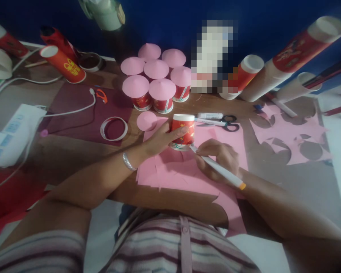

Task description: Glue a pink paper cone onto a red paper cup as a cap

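My left hand (167, 136) is wrapped round a red paper cup (184, 127) with gold print and a pale band at its lower end. In my right hand (220, 157) is a white marker pen (223, 172) with an orange end. Its tip meets or nearly meets the cup's lower edge. Beneath both hands lie sheets of pink paper (147, 174). A pink paper disc (147, 121) rests left of the cup. Just behind the cup are scissors (231, 127) with dark handles and a white glue stick (210, 116).
Several red cups topped with pink paper cones (162, 90) stand at the back. Pink offcuts (292, 132) with round holes lie to the right. A tape roll (113, 129), a white cable (74, 113) and stacked cups (298, 57) are around the table.
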`<act>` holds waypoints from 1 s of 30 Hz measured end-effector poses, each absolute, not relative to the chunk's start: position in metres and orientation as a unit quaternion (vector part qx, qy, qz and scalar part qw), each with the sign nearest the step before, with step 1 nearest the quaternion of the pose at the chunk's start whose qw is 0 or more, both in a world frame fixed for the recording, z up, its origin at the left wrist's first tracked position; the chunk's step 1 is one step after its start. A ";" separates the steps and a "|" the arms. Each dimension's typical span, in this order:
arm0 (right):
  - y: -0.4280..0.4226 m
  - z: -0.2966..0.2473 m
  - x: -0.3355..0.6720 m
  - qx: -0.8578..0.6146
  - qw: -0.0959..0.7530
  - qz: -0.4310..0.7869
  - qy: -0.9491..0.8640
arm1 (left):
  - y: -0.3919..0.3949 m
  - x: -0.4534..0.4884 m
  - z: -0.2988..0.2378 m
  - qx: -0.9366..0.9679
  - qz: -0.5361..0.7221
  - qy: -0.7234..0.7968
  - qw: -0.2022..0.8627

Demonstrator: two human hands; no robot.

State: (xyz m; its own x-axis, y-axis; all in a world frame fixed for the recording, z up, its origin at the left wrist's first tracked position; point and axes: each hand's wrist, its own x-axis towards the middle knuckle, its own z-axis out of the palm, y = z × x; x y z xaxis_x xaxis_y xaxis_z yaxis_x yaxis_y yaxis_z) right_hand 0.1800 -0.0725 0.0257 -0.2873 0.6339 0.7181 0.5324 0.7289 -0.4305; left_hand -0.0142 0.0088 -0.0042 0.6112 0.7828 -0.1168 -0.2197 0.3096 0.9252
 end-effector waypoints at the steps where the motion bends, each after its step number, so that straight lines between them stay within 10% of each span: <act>1: -0.072 0.025 0.180 -0.367 0.470 0.054 -0.801 | 0.009 -0.014 -0.004 0.486 0.332 0.290 0.755; 30: -0.072 0.026 0.181 -0.368 0.461 0.050 -0.806 | 0.008 -0.014 -0.001 0.488 0.334 0.284 0.755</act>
